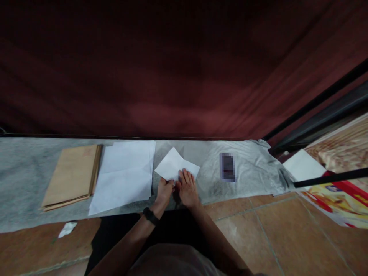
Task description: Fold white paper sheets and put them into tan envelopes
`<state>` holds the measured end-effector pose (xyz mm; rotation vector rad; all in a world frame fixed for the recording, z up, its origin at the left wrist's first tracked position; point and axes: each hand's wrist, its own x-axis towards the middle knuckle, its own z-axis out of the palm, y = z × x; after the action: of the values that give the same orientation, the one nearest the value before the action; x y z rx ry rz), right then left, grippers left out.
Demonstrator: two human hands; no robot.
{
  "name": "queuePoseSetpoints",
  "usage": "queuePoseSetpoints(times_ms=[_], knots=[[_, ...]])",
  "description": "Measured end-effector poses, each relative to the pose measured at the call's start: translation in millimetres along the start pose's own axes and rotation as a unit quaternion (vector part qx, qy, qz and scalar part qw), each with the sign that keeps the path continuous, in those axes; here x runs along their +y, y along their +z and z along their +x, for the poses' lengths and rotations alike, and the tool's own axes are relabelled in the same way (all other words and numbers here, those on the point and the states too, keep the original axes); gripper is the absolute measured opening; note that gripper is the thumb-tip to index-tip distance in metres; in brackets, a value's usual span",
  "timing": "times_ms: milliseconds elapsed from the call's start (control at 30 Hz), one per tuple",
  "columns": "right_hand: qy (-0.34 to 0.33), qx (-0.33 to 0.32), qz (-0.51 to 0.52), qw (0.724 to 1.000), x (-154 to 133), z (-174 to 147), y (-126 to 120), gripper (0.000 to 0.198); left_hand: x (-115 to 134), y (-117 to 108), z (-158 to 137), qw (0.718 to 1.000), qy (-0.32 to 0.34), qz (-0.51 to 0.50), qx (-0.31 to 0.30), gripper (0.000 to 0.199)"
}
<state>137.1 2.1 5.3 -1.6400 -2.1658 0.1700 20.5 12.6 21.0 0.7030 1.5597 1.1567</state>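
Observation:
A folded white sheet of paper lies on the grey cloth in front of me, its corners pointing outward. My left hand is closed at the paper's near edge, fingers curled and gripping it. On the paper's right part my right hand lies flat with its fingers stretched out, pressing on the surface. The near corner of the paper is partly hidden by both hands. Left of my hands rests a stack of large white paper sheets.
Brown envelopes or folders are piled at the left on the grey cloth. A blurred-out phone-like object lies to the right. Dark red fabric hangs behind. A crumpled white tissue and a colourful box are on the tiled floor.

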Motion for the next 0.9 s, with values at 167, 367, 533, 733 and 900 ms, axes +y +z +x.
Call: queuePoseSetpoints(times_ms=[167, 367, 533, 733, 900], knots=[[-0.004, 0.025, -0.06, 0.998, 6.2, -8.1, 4.2, 0.055, 9.7, -14.5, -4.1, 0.995, -0.079, -0.051, -0.021, 0.019], [0.008, 0.05, -0.086, 0.995, 26.0, -18.6, 0.5, 0.059, 20.0, -30.8, -11.6, 0.989, -0.119, -0.081, -0.043, 0.015], [0.025, 0.073, -0.092, 0.993, 52.0, -28.8, -3.9, 0.056, 19.0, -32.8, -19.9, 0.98, -0.164, -0.096, -0.061, 0.007], [0.054, 0.096, -0.018, 0.994, 37.7, -18.6, -7.4, 0.059, 7.5, -30.6, -44.1, 0.96, -0.229, -0.105, -0.122, 0.023], [0.011, 0.058, 0.067, 0.996, 6.7, -7.2, -1.3, 0.057, 2.5, -26.6, -67.6, 0.979, -0.11, 0.013, -0.171, 0.048]])
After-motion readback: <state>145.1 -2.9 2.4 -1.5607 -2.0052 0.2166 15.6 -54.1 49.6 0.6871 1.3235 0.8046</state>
